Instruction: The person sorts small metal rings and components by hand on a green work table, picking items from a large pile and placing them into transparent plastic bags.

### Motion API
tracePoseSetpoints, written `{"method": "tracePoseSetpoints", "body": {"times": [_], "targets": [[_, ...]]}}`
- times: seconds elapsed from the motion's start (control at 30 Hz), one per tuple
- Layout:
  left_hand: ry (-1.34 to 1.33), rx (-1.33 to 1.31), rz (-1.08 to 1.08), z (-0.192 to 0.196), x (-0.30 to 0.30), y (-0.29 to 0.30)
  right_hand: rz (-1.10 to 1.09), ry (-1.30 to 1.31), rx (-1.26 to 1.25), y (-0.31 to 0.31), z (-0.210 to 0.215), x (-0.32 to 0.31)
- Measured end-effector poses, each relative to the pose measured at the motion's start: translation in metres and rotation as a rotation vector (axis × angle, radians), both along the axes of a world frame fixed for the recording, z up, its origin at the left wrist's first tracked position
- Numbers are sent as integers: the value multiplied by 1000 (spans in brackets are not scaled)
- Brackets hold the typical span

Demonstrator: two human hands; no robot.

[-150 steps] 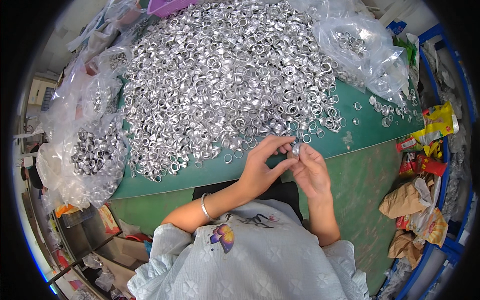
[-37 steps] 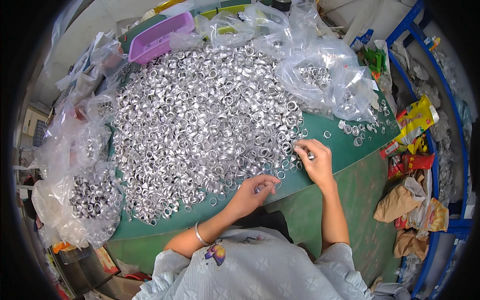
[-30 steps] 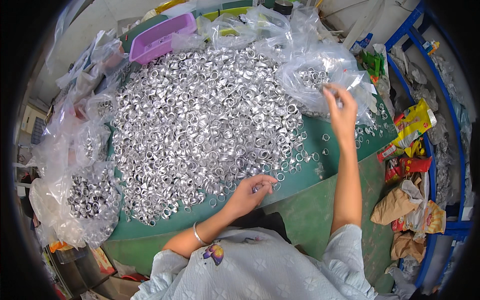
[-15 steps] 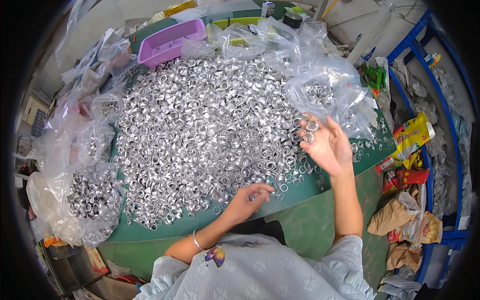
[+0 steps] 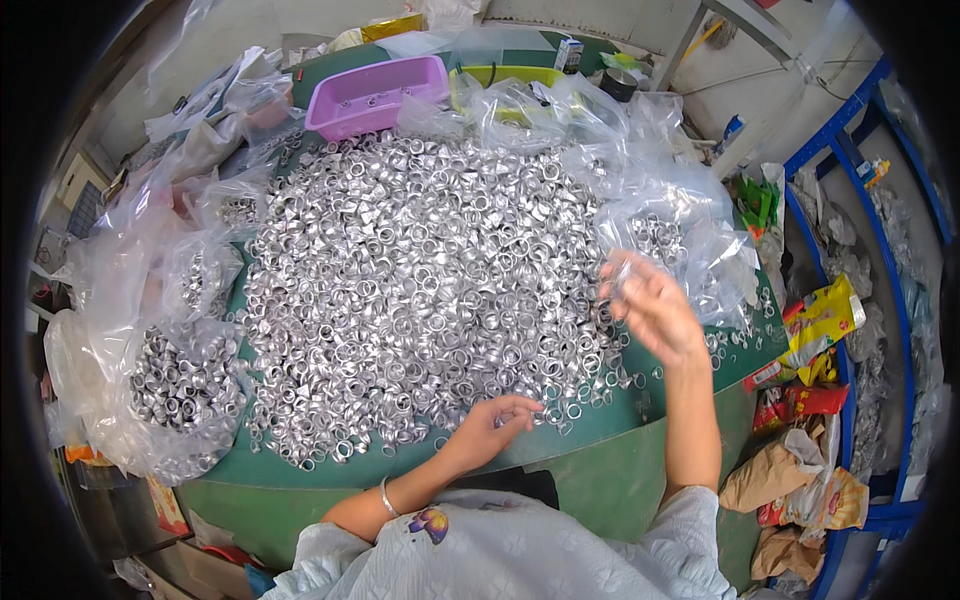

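1. While the right hand [image 5: 657, 318] hovers by the right edge of the heaped rings [image 5: 430, 290], its fingers half-curl; blur hides their grip.
2. The left hand [image 5: 485, 435] sits at the near edge, fingers bent; I cannot tell whether they hold anything.
3. Handling rings seems the step; the next move calls for precise fingertips.
4. Silvery, shiny, jumbled, the rings cover much of the table [image 5: 610, 418].

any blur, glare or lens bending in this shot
Head view: the right hand is blurred, the left hand crisper; bright glints show on the clear plastic bag at right; the front edge of the green table bows, and the picture's corners are black.
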State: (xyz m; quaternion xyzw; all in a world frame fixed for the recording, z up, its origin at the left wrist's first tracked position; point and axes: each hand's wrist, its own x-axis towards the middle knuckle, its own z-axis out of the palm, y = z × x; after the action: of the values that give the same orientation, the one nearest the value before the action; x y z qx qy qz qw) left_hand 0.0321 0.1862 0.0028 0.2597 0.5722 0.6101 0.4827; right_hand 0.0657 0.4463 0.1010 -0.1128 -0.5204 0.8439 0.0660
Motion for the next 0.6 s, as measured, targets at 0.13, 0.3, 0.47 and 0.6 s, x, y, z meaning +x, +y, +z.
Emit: {"method": "tracePoseSetpoints", "body": {"times": [0.13, 0.3, 0.47, 0.6], "targets": [[-13, -11, -20, 5, -4, -3, -386, 172, 515, 48, 26, -74], [110, 75, -22, 2, -5, -6, -559, 82, 1224, 110, 17, -152], [32, -29, -57, 11, -9, -9, -369, -133, 1755, 143, -26, -142], [-21, -81, -36, 12, -13, -14, -377, -66, 1623, 117, -10, -121]]}}
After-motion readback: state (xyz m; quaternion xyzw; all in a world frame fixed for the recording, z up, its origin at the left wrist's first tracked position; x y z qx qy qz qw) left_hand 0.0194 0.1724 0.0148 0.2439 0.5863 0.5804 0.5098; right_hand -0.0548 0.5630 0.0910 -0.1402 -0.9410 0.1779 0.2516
